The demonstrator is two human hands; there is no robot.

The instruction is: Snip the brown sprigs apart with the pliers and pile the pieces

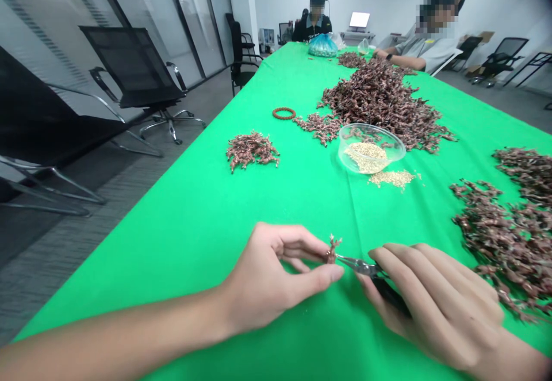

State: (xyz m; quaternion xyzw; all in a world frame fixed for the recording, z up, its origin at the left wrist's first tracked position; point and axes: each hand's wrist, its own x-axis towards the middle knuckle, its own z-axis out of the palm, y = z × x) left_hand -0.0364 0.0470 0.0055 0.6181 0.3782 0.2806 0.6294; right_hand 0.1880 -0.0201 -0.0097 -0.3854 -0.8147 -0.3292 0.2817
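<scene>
Your left hand [276, 280] pinches one small brown piece [332, 253] above the green cloth [185, 231]; your right hand [435, 300] is closed around pliers [364, 267], tips at the piece. That piece seems mid-work; a large heap [379, 96], a right-hand heap [509, 240] and a small pile [252, 151] lie about (which are finished, you cannot tell).

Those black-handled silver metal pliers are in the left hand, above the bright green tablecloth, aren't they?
Not the left hand: the head view shows the right hand holding the black-handled silver metal pliers. They are above the bright green tablecloth.
</scene>
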